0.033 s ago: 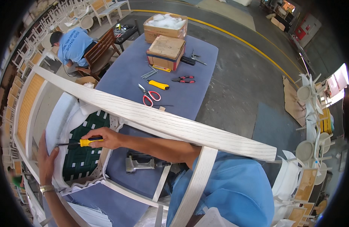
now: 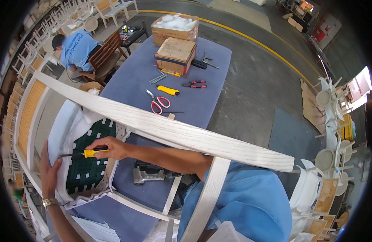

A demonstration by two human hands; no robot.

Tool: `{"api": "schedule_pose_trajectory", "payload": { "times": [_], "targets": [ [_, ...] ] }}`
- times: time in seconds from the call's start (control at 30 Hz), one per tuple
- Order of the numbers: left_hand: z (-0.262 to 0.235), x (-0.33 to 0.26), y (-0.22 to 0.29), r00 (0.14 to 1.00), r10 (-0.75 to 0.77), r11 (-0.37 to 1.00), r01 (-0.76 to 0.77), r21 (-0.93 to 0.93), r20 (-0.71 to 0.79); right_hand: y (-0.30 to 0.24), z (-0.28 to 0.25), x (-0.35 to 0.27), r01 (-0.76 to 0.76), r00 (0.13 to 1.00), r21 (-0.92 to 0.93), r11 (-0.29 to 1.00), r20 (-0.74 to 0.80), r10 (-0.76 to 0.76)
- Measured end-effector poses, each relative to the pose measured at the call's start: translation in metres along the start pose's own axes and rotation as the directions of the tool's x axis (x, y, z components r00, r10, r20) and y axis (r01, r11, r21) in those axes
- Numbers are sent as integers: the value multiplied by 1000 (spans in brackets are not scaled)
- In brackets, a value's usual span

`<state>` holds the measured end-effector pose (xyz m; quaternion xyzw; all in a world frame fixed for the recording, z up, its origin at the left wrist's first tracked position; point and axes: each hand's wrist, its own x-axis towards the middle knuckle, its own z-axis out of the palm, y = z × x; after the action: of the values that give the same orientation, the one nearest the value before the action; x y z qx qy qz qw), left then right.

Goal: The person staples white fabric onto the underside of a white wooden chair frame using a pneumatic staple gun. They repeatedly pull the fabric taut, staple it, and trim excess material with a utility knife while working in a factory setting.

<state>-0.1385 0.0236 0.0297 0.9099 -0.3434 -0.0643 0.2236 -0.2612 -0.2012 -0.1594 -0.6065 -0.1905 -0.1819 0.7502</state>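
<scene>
A white wooden chair frame (image 2: 166, 117) lies across the table in front of me, its underside showing. Dark green webbing (image 2: 89, 159) is woven across the seat, with white padded fabric (image 2: 64, 125) around its edge. My right hand (image 2: 111, 148) is closed round the yellow and black handle of a screwdriver (image 2: 89, 153). The screwdriver's shaft points left, and its tip meets the fabric edge. My left hand (image 2: 49, 171) grips that padded edge, fingers along the outer side and thumb beside the tip. Under the frame rests a grey pneumatic stapler (image 2: 147, 176).
Scissors (image 2: 157, 105), a yellow-handled tool (image 2: 168, 90) and red-handled pliers (image 2: 195, 84) lie on the blue-covered table (image 2: 127, 76). Behind them stand a wooden-topped box (image 2: 176, 52) and a carton of white stuffing (image 2: 176, 30). Another person (image 2: 79, 50) bends by a brown chair at the far left.
The view has shifted very slightly. Both hands, the screwdriver and the chair frame otherwise keep their places.
</scene>
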Motion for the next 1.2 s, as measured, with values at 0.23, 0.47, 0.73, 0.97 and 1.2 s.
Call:
{"api": "schedule_pose_trajectory", "payload": {
  "times": [0.23, 0.47, 0.73, 0.97, 1.2],
  "targets": [
    [4, 8, 0, 1000, -15, 998, 15, -65, 12, 11, -1, 1, 176, 977, -114, 978, -100, -187],
    [-5, 2, -17, 999, 31, 991, -35, 128, 33, 40, -6, 0, -479, 877, 581, 658, 287, 385],
    [-16, 1, 14, 997, -13, 997, 7, 79, 70, 42, 8, -2, -209, 975, 126, 970, -52, 217],
    [-15, -2, 6, 997, -5, 1000, 3, 30, 82, 39, -1, 4, -273, 957, 211, 939, -38, 287],
    [-6, 1, 2, 999, 26, 991, -31, 127, 47, 34, 6, 12, -283, 946, -24, 959, -171, 274]
  ]
}}
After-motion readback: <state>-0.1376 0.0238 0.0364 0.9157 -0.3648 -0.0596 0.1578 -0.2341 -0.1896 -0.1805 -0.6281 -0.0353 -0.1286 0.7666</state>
